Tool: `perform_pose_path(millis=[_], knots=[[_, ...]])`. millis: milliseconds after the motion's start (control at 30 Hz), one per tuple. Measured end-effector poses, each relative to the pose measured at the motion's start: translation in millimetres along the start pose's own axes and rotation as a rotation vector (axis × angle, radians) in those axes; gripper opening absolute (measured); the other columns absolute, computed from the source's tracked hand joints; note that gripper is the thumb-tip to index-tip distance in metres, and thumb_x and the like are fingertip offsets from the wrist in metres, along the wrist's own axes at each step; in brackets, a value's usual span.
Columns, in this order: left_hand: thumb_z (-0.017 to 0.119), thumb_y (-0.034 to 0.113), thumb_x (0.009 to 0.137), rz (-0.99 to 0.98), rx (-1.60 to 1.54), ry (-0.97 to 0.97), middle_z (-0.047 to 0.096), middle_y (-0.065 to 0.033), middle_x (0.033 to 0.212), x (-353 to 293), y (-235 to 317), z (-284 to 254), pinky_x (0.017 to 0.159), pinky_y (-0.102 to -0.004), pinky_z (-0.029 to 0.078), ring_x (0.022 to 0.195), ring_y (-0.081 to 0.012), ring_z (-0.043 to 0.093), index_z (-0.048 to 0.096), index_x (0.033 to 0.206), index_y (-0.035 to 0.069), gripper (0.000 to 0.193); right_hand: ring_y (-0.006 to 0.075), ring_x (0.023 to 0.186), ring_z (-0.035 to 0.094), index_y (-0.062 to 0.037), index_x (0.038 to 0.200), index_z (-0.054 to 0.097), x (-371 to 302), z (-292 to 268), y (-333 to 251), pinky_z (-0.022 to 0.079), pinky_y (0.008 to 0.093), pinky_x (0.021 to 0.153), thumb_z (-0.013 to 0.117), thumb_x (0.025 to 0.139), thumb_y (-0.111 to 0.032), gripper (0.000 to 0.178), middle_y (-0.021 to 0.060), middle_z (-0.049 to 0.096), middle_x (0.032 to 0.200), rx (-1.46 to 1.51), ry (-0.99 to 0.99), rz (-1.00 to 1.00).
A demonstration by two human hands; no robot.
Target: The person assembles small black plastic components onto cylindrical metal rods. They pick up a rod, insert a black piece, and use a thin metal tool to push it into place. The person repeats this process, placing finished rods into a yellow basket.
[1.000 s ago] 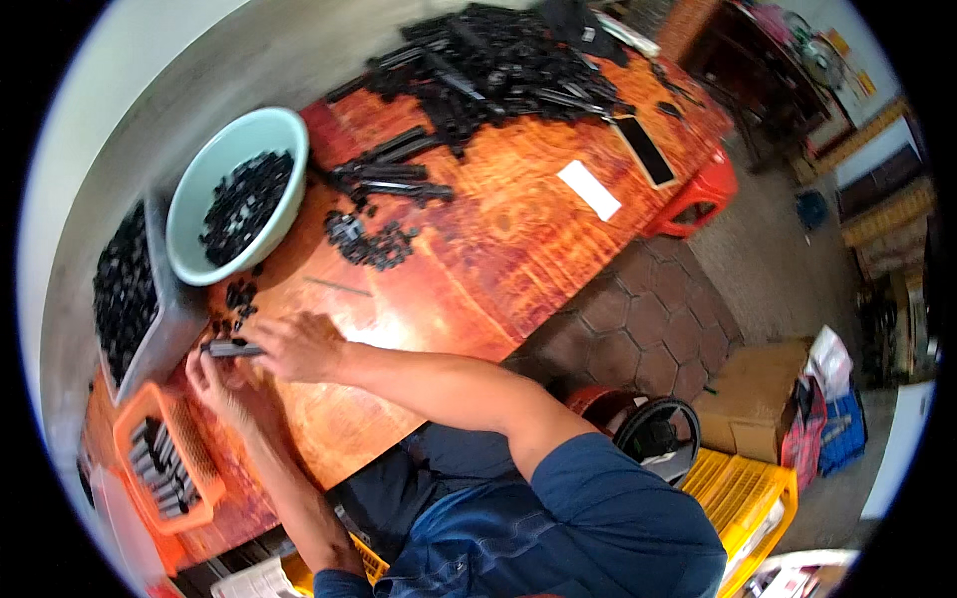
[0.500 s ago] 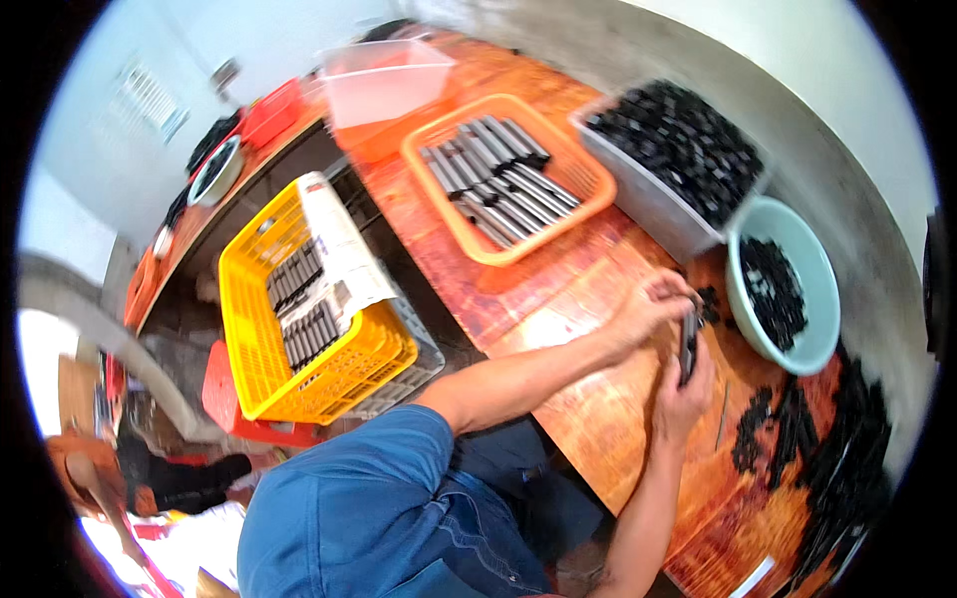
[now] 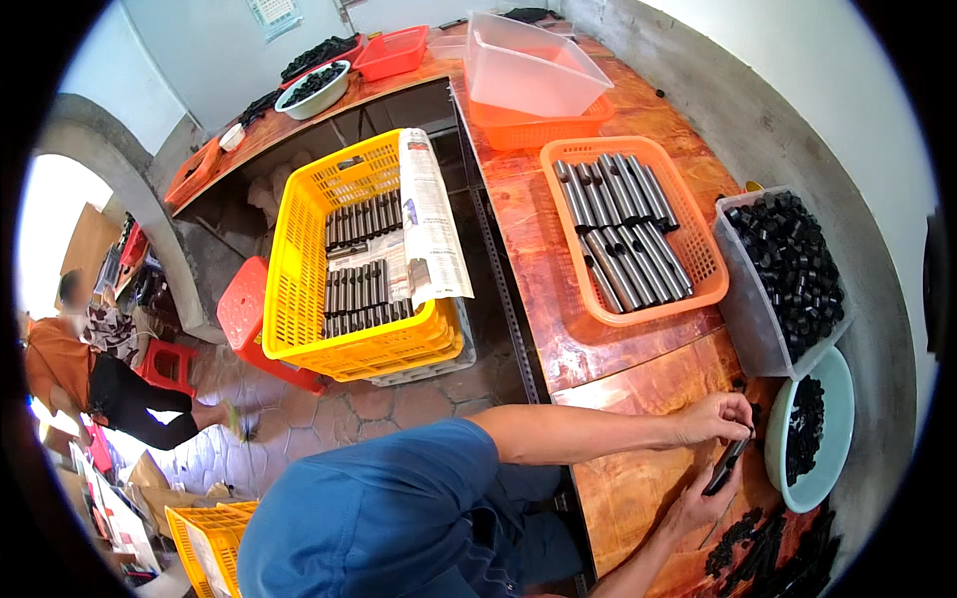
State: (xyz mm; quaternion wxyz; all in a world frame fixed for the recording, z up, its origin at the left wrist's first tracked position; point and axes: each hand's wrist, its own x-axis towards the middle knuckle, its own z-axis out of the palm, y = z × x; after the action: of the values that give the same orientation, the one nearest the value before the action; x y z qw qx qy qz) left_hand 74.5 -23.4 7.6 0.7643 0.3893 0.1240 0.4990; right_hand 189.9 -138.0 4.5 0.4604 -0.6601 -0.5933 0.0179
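Over the wooden table, my right hand (image 3: 702, 501) is closed around a dark tube (image 3: 728, 465), which stands tilted with its upper end toward my other hand. My left hand (image 3: 720, 419) pinches at that upper end; whether a small black part sits between its fingertips cannot be made out. Nearest to both hands is a pale green basin (image 3: 845, 419) of small black parts. Small black pieces and long black strips (image 3: 763, 553) lie on the table beside my right hand. Beyond my left hand, an orange basket (image 3: 638, 317) holds rows of silver tubes with black ends.
A clear bin (image 3: 743, 324) full of black caps stands against the wall. A yellow crate (image 3: 289, 289) with more tubes and newspaper stands off the table's left edge, by a red stool (image 3: 242, 299). An empty translucent bin (image 3: 538, 70) sits farther back. Another person (image 3: 110, 389) is at far left.
The view has swung leftward, so the table and baskets appear shifted and turned. My hands stay together at the dark tube, with the left still at its upper end.
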Motion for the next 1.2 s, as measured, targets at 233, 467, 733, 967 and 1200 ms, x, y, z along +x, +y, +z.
perform_pose_path(millis=[233, 467, 733, 967, 1200], knots=[[0.069, 0.025, 0.097, -0.201, -0.307, -0.011, 0.07, -0.0106, 0.098, -2.0, 1.3, -7.0, 0.081, -0.0345, 0.056, 0.093, -0.0202, 0.069, 0.053, 0.103, 0.008, 0.023, 0.0357, 0.1, 0.065, 0.0051, 0.126, 0.064, 0.5, -0.1, -14.6, 0.053, 0.041, 0.085, 0.071, 0.094, -0.015, 0.038, 0.0197, 0.068, 0.114, -0.099, 0.028, -0.192], [0.065, 0.031, 0.097, -0.434, -0.541, -0.171, 0.071, -0.0172, 0.105, -10.8, 10.0, -5.4, 0.098, -0.0488, 0.049, 0.108, -0.0329, 0.067, 0.058, 0.116, 0.01, 0.029, 0.0365, 0.094, 0.069, 0.0017, 0.121, 0.067, -3.9, -0.5, -20.8, 0.055, 0.0412, 0.081, 0.076, 0.089, -0.011, 0.035, 0.0203, 0.07, 0.107, -0.062, 0.052, -0.156], [0.066, 0.033, 0.096, -0.548, -0.6, -0.236, 0.071, -0.0134, 0.093, -8.3, 16.6, -3.9, 0.112, -0.0518, 0.039, 0.118, -0.0377, 0.061, 0.055, 0.123, 0.007, 0.038, 0.0322, 0.085, 0.072, -0.0019, 0.111, 0.066, -4.7, -13.4, -31.8, 0.057, 0.0378, 0.074, 0.08, 0.083, -0.012, 0.033, 0.0193, 0.071, 0.097, 0.115, -0.026, 0.114], [0.062, 0.029, 0.098, -0.548, -0.661, -0.365, 0.072, -0.0138, 0.095, -11.4, 18.5, -12.5, 0.107, -0.0571, 0.042, 0.116, -0.0377, 0.064, 0.051, 0.127, 0.007, 0.038, 0.0154, 0.076, 0.068, 0.0053, 0.118, 0.062, -6.1, -16.9, -25.5, 0.054, 0.0278, 0.067, 0.078, 0.085, -0.008, 0.039, 0.01, 0.07, 0.091, 0.662, -0.223, 0.462], [0.066, 0.026, 0.097, -0.449, -0.524, -0.227, 0.071, -0.014, 0.1, -4.7, 14.7, -10.4, 0.102, -0.0531, 0.048, 0.111, -0.035, 0.066, 0.057, 0.114, 0.008, 0.026, 0.0099, 0.071, 0.059, 0.0048, 0.123, 0.059, -2.7, -16.0, -27.2, 0.051, 0.0255, 0.065, 0.07, 0.089, -0.006, 0.037, 0.0047, 0.065, 0.089, 0.794, -0.232, 0.551]])
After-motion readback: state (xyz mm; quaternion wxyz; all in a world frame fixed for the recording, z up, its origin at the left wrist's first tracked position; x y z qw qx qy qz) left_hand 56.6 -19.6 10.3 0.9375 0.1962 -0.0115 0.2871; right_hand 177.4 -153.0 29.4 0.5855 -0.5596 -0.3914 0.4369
